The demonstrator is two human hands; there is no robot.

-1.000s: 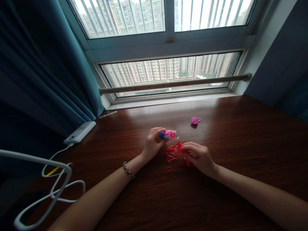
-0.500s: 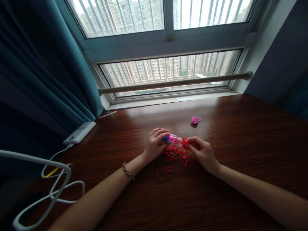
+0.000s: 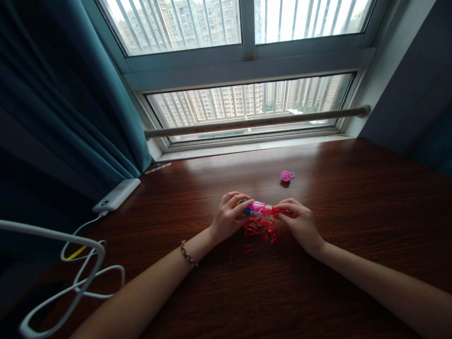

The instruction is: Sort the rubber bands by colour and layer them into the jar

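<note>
My left hand (image 3: pixel 229 217) is closed round a small clear tube (image 3: pixel 257 208) holding pink and blue contents, kept level just above the table. At the tube's open right end my right hand (image 3: pixel 298 221) pinches some red rubber bands. Several loose red rubber bands (image 3: pixel 261 231) lie scattered on the dark wooden table (image 3: pixel 353 197) under and between both hands. A pink cap (image 3: pixel 286 176) sits apart, farther back to the right.
A white power bank (image 3: pixel 116 194) rests at the table's left edge beside the teal curtain (image 3: pixel 70 94), with white cables (image 3: pixel 77 273) looping off at the lower left. The window sill (image 3: pixel 247 147) and a rail run along the back.
The tube has turned from tilted to level and lower. My right hand rose from the pile with red bands and came to the tube's open end.
</note>
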